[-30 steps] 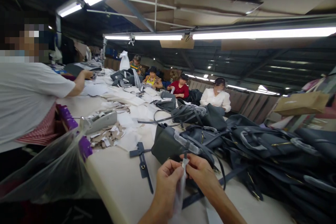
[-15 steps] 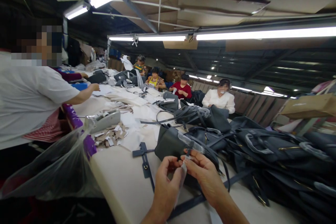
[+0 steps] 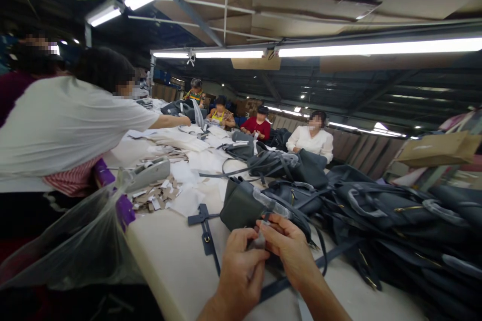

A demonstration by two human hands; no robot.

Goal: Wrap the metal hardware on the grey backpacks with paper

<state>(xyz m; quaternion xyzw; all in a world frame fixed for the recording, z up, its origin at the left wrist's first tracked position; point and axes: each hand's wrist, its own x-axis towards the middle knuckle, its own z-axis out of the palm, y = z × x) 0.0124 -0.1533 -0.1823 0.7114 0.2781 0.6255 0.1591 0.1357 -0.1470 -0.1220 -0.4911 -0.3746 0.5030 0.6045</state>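
Note:
My left hand (image 3: 241,266) and my right hand (image 3: 286,246) meet low in the middle of the view. Between their fingers is a small piece of clear plastic film (image 3: 260,238), mostly hidden by my fingers. Just beyond them lies a dark grey leather handbag (image 3: 241,205), its handle sleeved in clear plastic (image 3: 271,203). A dark leather strap with a metal buckle (image 3: 205,233) lies on the pale table (image 3: 169,266) left of my hands, and another strap passes under my right wrist.
A heap of dark handbags (image 3: 391,215) fills the right side. A co-worker in a white shirt (image 3: 64,125) reaches across the table from the left. A transparent plastic bag (image 3: 71,246) hangs at the table's edge. Cardboard scraps (image 3: 154,195) and white paper sheets (image 3: 184,145) lie farther along.
My hands have come closer together, and the film now shows much less between my fingers. The co-worker has leaned farther along the table, with one arm stretched out.

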